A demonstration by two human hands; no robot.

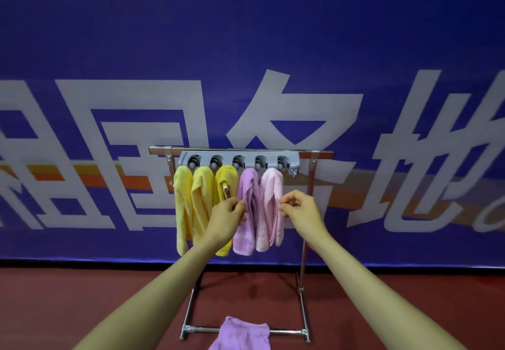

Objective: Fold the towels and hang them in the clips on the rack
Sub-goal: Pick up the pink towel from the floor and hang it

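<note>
Pinching soft, light pink towel (270, 207) edge with right hand (300, 210); left hand (228, 215) nipped purple towel (247, 210); best gripped near folded top.

Shiny chrome metal rack (304, 254), matt grey plastic clip bar (240, 159), soft fluffy terry-cloth towels (247, 213).

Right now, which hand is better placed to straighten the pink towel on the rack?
The right hand, probably: its fingers already touch the pink towel's right edge, while the left hand is at the purple towel.
</note>
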